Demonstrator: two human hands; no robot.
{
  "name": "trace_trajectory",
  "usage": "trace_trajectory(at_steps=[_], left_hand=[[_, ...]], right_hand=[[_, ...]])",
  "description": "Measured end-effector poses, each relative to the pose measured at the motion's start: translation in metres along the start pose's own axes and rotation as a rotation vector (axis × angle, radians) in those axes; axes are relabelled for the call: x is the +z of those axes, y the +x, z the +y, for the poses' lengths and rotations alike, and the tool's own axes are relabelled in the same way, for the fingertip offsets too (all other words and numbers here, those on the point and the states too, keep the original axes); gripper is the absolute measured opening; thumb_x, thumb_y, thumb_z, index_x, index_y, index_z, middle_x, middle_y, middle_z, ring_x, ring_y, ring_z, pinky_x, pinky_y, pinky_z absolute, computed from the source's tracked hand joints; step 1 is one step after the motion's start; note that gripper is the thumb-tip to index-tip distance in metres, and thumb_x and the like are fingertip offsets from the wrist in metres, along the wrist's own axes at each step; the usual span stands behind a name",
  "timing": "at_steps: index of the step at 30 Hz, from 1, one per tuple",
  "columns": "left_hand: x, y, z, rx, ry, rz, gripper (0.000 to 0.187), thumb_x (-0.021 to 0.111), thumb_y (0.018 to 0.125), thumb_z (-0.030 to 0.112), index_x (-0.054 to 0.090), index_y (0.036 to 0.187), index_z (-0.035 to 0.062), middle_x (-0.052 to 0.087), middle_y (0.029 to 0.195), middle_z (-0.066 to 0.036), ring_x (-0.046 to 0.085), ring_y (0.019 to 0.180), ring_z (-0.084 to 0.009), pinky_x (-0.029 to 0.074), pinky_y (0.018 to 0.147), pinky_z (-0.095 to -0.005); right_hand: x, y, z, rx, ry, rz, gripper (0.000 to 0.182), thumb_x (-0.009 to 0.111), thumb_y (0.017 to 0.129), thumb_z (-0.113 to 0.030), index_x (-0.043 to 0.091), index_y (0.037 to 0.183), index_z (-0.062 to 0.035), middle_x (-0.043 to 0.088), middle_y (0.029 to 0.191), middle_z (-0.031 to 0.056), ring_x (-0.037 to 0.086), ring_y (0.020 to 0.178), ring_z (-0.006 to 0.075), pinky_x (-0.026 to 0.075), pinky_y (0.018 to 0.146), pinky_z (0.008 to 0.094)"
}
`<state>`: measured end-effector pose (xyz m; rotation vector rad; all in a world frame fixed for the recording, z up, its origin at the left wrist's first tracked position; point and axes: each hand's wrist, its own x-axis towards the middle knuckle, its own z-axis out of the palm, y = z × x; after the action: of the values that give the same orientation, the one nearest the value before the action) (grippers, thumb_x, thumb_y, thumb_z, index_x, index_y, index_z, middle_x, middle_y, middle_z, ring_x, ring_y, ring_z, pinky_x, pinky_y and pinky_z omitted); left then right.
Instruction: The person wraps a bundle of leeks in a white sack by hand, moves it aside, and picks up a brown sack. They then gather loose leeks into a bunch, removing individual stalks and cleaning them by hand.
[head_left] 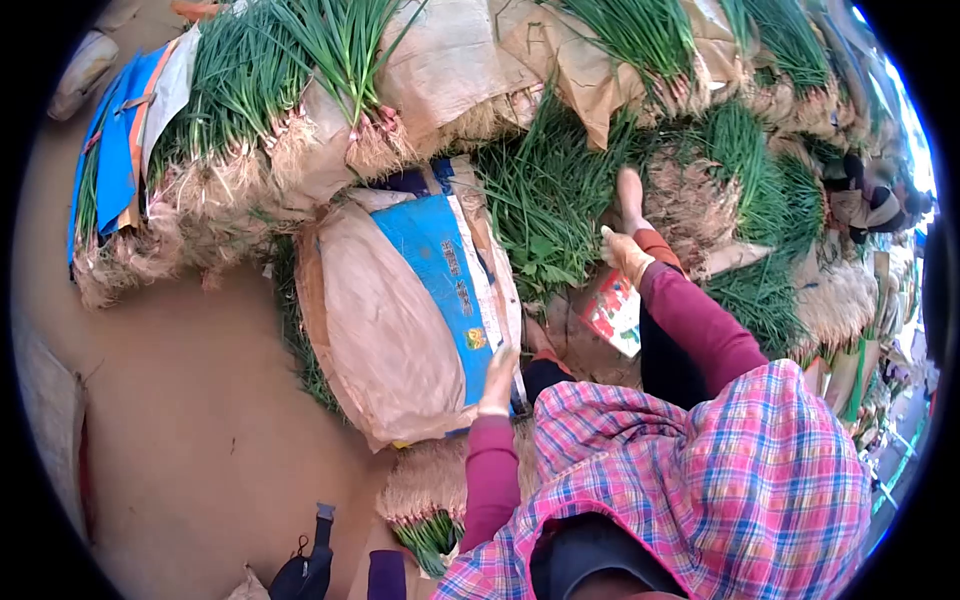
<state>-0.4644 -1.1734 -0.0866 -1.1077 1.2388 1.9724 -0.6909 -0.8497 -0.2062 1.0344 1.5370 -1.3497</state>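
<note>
My left hand [499,382] rests on the edge of a flattened brown paper sack [395,310] with a blue printed panel, fingers stretched out along it. My right hand [627,257], which looks gloved, is beside my bare foot [630,195], at the edge of a heap of green onions [550,190]. Its fingers are drawn together; whatever is in them is too small to make out. Just below that hand lies a red and white printed piece [613,312]. Part of the heap is hidden by the sack.
A long row of bundled green onions [240,110], roots toward me, runs across the top, partly covered by brown paper [440,65]. More bundles [745,180] lie on the right. Below the sack is another bundle [425,500]. A black strap [310,555] lies on the brown ground.
</note>
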Motion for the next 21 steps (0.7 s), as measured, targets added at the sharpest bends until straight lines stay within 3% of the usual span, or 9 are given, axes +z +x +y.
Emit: trace_trajectory(at_steps=[2, 3, 6, 8, 10, 11, 13, 16, 21], left_hand=[[0.021, 0.071, -0.010, 0.012, 0.007, -0.042, 0.074, 0.063, 0.087, 0.040, 0.036, 0.140, -0.0045, 0.040, 0.142, -0.017, 0.038, 0.133, -0.0245, 0.030, 0.109, -0.0340], [0.036, 0.099, -0.005, 0.022, 0.107, -0.013, 0.079, 0.064, 0.086, 0.044, 0.034, 0.141, -0.0046, 0.038, 0.144, -0.017, 0.035, 0.135, -0.0252, 0.028, 0.111, -0.0341], [0.073, 0.197, 0.005, 0.055, 0.304, 0.100, 0.090, 0.062, 0.085, 0.052, 0.027, 0.143, -0.0070, 0.032, 0.148, -0.019, 0.027, 0.139, -0.0281, 0.020, 0.114, -0.0344], [0.090, 0.264, 0.007, 0.072, 0.404, 0.182, 0.106, 0.062, 0.080, 0.061, 0.019, 0.143, -0.0125, 0.025, 0.149, -0.028, 0.023, 0.141, -0.0336, 0.019, 0.114, -0.0349], [0.102, 0.343, -0.012, 0.227, 0.560, 0.373, 0.110, 0.062, 0.078, 0.065, 0.017, 0.143, -0.0125, 0.024, 0.149, -0.029, 0.023, 0.140, -0.0357, 0.019, 0.114, -0.0356], [0.110, 0.376, -0.020, 0.186, 0.544, 0.431, 0.111, 0.061, 0.078, 0.066, 0.016, 0.144, -0.0116, 0.024, 0.148, -0.029, 0.024, 0.139, -0.0368, 0.020, 0.114, -0.0364], [0.127, 0.416, -0.021, 0.019, 0.488, 0.520, 0.116, 0.061, 0.074, 0.070, 0.011, 0.148, -0.0046, 0.024, 0.149, -0.028, 0.029, 0.137, -0.0394, 0.027, 0.111, -0.0405], [0.131, 0.454, -0.029, 0.074, 0.413, 0.545, 0.123, 0.062, 0.068, 0.076, 0.005, 0.151, 0.0039, 0.031, 0.146, -0.028, 0.035, 0.132, -0.0415, 0.033, 0.106, -0.0449], [0.107, 0.506, -0.012, 0.129, 0.293, 0.421, 0.121, 0.071, 0.069, 0.066, 0.008, 0.150, 0.0024, 0.031, 0.146, -0.026, 0.038, 0.131, -0.0351, 0.032, 0.106, -0.0391]], right_hand=[[-0.013, 0.058, 0.023, -0.012, -0.159, 0.351, 0.056, 0.050, 0.092, -0.055, 0.060, 0.118, -0.0072, 0.065, 0.088, 0.0077, 0.061, 0.080, 0.0195, 0.049, 0.070, 0.0358], [-0.017, 0.071, 0.020, 0.025, -0.289, 0.392, 0.078, 0.043, 0.090, -0.064, 0.056, 0.122, 0.0060, 0.062, 0.112, 0.0167, 0.056, 0.102, 0.0328, 0.039, 0.095, 0.0392], [-0.031, 0.132, 0.021, 0.016, -0.064, 0.355, 0.075, 0.042, 0.092, -0.060, 0.049, 0.131, 0.0030, 0.060, 0.119, 0.0147, 0.054, 0.107, 0.0289, 0.038, 0.097, 0.0358], [-0.071, 0.183, -0.022, -0.467, -0.071, 0.319, 0.049, 0.048, 0.097, -0.042, 0.042, 0.129, -0.0052, 0.056, 0.109, 0.0137, 0.049, 0.089, 0.0285, 0.041, 0.086, 0.0361], [-0.081, 0.205, -0.042, -0.583, -0.538, 0.426, 0.045, 0.049, 0.098, -0.031, 0.037, 0.133, -0.0054, 0.055, 0.115, 0.0152, 0.049, 0.091, 0.0273, 0.041, 0.087, 0.0380], [-0.099, 0.254, -0.017, -0.555, -0.548, 0.412, 0.045, 0.049, 0.098, -0.031, 0.037, 0.133, -0.0054, 0.055, 0.115, 0.0152, 0.049, 0.091, 0.0273, 0.041, 0.087, 0.0380], [-0.150, 0.355, 0.054, -0.560, -0.061, 0.432, 0.050, 0.052, 0.094, -0.033, 0.043, 0.127, 0.0038, 0.049, 0.125, 0.0228, 0.046, 0.114, 0.0282, 0.036, 0.095, 0.0336], [-0.118, 0.308, -0.015, -0.184, -0.649, 0.527, 0.038, 0.055, 0.093, -0.028, 0.051, 0.111, 0.0053, 0.057, 0.108, 0.0195, 0.053, 0.096, 0.0278, 0.042, 0.084, 0.0357], [-0.129, 0.368, 0.017, -0.163, -0.538, 0.513, 0.038, 0.055, 0.093, -0.028, 0.051, 0.112, 0.0048, 0.057, 0.108, 0.0192, 0.053, 0.096, 0.0279, 0.042, 0.084, 0.0359]])
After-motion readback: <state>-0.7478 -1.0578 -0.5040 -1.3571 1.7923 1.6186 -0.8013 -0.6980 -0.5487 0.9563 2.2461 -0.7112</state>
